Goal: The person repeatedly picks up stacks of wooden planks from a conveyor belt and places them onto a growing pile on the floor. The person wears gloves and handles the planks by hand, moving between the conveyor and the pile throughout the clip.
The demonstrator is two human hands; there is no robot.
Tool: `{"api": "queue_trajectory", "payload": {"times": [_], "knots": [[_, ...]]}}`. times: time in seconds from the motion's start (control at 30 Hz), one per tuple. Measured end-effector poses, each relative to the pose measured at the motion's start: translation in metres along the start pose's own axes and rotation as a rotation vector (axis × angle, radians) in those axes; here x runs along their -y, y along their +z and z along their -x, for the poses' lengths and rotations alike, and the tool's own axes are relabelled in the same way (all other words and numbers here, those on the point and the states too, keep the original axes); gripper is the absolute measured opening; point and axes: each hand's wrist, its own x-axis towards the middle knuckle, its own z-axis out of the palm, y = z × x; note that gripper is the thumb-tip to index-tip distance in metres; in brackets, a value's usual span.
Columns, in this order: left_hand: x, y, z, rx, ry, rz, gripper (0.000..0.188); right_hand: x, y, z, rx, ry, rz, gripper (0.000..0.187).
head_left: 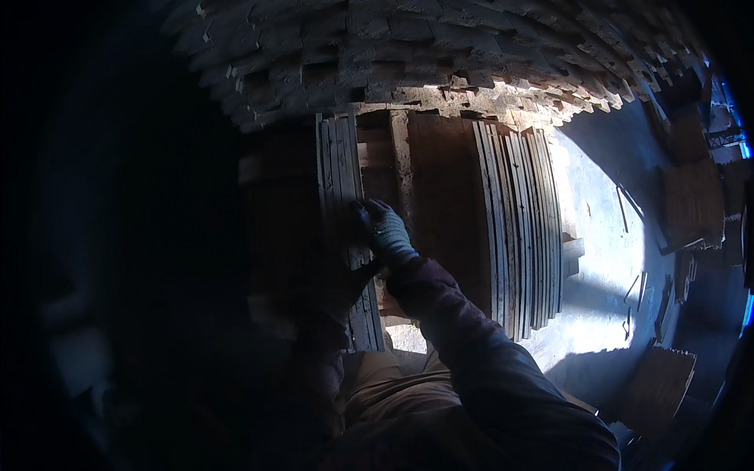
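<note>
A narrow bundle of long wooden strips (339, 157) lies lengthwise in front of me. My right hand (386, 232), in a pale knitted glove with dark fingertips, is on the bundle's right side near its middle, its fingers bent and closed on the edge of the strips. Closer to me, my left hand (360, 279) is at the same strips, sunk in deep shadow; its fingers are too dark to make out. A wider row of wooden strips (518, 228) lies to the right, apart from both hands.
Brown boards and a wooden crosspiece (401, 153) lie between the two groups of strips. A tall pile of stacked wood (393, 55) rises at the far side. Sunlit concrete floor (597, 235) with thin scraps and brown panels (656, 385) is on the right. Darkness covers the left.
</note>
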Motion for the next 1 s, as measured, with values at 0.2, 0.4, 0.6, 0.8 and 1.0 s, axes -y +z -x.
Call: {"api": "queue_trajectory", "payload": {"times": [0.2, 0.4, 0.6, 0.8, 1.0], "knots": [[-0.021, -0.016, -0.004, 0.045, 0.073, 0.176, 0.101, -0.053, -0.015, -0.016, -0.390, 0.156, 0.609, 0.098], [-0.040, -0.027, 0.000, 0.085, 0.103, 0.403, 0.101, -0.053, 0.011, 0.015, -0.180, 0.096, -0.068, 0.084], [-0.049, -0.003, 0.008, -0.103, 0.559, -0.515, 0.084, -0.118, -0.036, -0.012, -0.488, 0.258, 0.660, 0.080], [0.000, 0.037, -0.007, 0.118, -0.012, 0.394, 0.068, -0.082, -0.040, 0.005, -0.324, 0.072, 0.035, 0.092], [0.016, 0.008, -0.028, 0.391, -0.455, 1.043, 0.052, -0.120, 0.043, 0.018, -0.281, -0.150, -0.509, 0.098]]}}
